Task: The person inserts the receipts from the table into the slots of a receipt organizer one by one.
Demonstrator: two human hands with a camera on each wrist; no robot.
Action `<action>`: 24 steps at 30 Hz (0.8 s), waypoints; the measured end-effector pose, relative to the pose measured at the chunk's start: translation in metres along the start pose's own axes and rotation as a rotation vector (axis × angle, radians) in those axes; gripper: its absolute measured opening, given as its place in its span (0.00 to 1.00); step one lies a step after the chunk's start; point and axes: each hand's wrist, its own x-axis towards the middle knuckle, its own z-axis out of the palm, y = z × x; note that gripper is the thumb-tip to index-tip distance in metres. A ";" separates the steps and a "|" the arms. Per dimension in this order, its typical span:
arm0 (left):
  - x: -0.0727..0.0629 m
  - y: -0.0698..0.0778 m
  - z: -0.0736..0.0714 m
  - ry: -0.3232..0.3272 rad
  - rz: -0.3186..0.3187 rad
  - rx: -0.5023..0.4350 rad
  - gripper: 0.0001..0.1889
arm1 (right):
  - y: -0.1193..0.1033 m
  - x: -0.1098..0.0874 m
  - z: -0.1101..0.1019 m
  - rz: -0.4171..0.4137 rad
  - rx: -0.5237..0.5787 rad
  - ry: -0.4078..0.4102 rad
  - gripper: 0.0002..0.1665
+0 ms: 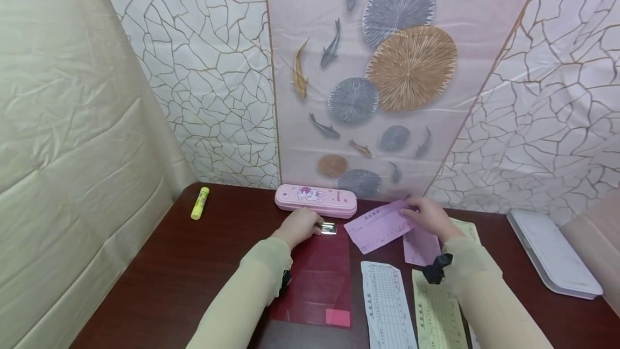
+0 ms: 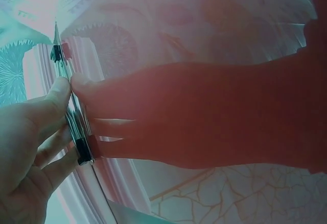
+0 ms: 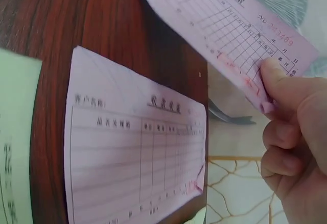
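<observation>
My left hand grips the metal clip at the top of a see-through red clipboard. In the left wrist view the thumb and fingers close on that clip, and a reddish hand shape shows in the glossy board. My right hand pinches one end of a pink receipt slip, held up off the table and tilted near the clipboard's upper right. A second pink receipt slip lies on the table below the right hand, partly hidden by it in the head view.
A white slip and a yellow-green slip lie right of the clipboard. Behind it stands a pink pencil case. A yellow glue stick lies far left, a white flat case far right. Patterned cloth backs the table.
</observation>
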 end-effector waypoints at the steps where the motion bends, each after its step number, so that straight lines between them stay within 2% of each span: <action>1: 0.000 0.000 0.000 0.002 0.004 -0.002 0.03 | 0.000 -0.002 -0.002 0.014 0.009 -0.005 0.08; 5: -0.001 -0.002 0.000 0.004 0.018 -0.012 0.02 | 0.000 -0.009 -0.010 0.059 0.060 -0.036 0.12; 10: -0.002 -0.004 -0.001 -0.001 0.040 0.021 0.05 | -0.002 -0.017 -0.014 0.101 0.136 -0.059 0.15; 14: -0.001 -0.005 -0.001 -0.007 0.044 0.025 0.06 | -0.010 -0.026 -0.014 0.153 0.233 -0.140 0.13; 19: 0.000 -0.003 -0.002 -0.012 0.031 0.003 0.05 | -0.022 -0.039 -0.007 0.186 0.388 -0.227 0.16; 24: -0.001 -0.001 -0.004 -0.016 0.031 0.011 0.05 | -0.038 -0.047 0.006 0.212 0.434 -0.242 0.14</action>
